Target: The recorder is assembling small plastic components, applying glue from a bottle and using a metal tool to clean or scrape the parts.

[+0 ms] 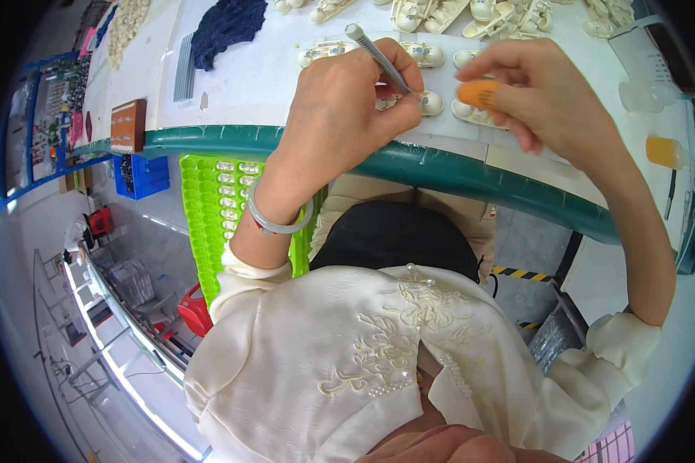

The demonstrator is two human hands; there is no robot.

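Note:
My left hand (340, 112) is closed around a slim grey pen-like tool (374, 52), which slants up and left out of the fist. Its fingertips are at a small cream plastic part (430, 103) on the white work surface, and they hide part of it. To the right my right hand (552, 100) hovers over the table, slightly blurred, its fingers bent and apart. An orange finger cot (479, 94) covers one of its digits. I see nothing held in that hand. Below it lies another cream part (471, 113), and more parts (425, 54) stand in a row beyond.
Cream parts (510, 17) are heaped at the back. Dark blue material (225, 32) and grey strips (184, 69) lie left, near a brown block (128, 126). A green padded edge (208, 140) borders the table. A green tray (201, 208) is below; an orange-filled jar (664, 152) stands right.

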